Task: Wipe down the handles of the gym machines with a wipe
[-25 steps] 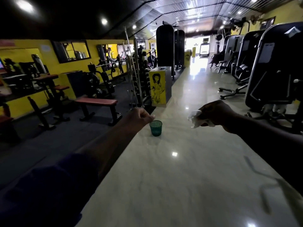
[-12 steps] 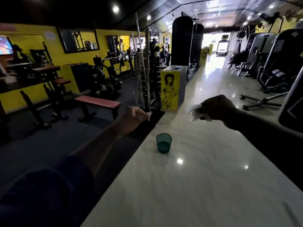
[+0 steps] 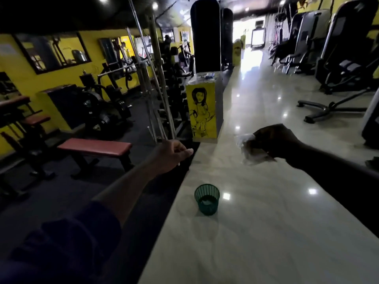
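My right hand (image 3: 274, 143) is held out in front of me at mid-right and grips a crumpled white wipe (image 3: 249, 149), which hangs from its fingers. My left hand (image 3: 172, 154) reaches forward at centre with its fingers curled; whether it holds anything small I cannot tell. Dark gym machines (image 3: 344, 58) line the right wall, well beyond both hands. A small green mesh bin (image 3: 206, 199) stands on the pale floor below and between my hands, with something white inside.
A yellow box with a drawn figure (image 3: 203, 111) stands ahead at the edge of the shiny tiled floor (image 3: 266, 222). To the left are a red bench (image 3: 96, 147), leaning steel bars (image 3: 155, 99), weight racks and dark matting. Punching bags (image 3: 206, 35) hang behind the box.
I have moved forward: the green bin has slid from ahead of my hands to below them, and the yellow box is closer. Both hands stay outstretched, the right still gripping the wipe.
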Action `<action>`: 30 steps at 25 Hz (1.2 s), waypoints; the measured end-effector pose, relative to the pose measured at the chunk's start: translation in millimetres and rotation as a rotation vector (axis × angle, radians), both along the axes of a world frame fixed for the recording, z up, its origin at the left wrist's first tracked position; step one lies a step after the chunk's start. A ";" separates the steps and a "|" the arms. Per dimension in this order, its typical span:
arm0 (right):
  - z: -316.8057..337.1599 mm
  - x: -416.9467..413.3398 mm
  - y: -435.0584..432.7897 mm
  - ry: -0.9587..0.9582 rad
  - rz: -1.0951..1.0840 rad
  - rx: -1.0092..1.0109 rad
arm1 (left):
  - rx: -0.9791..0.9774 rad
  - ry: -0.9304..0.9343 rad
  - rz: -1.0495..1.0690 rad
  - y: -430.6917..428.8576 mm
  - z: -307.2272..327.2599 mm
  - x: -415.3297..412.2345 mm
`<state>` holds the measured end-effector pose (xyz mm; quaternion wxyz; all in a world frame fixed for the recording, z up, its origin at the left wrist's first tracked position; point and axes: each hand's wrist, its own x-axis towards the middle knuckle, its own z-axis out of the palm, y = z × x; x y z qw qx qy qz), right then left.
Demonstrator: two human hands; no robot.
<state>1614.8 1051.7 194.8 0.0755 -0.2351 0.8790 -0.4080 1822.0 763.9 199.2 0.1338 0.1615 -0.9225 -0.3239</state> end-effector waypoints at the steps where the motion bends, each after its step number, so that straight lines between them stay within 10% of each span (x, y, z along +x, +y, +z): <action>1: -9.7 -23.5 -19.3 -0.002 -0.009 -0.039 | -0.006 -0.014 -0.028 -18.1 -16.0 -25.3; 20: -334.8 -344.8 -362.7 -0.807 -0.168 0.171 | 0.481 -0.512 0.239 -311.7 -337.4 -391.1; 30: -546.8 -411.7 -442.5 -0.744 -0.164 0.485 | 0.614 -0.767 0.266 -358.9 -499.6 -490.8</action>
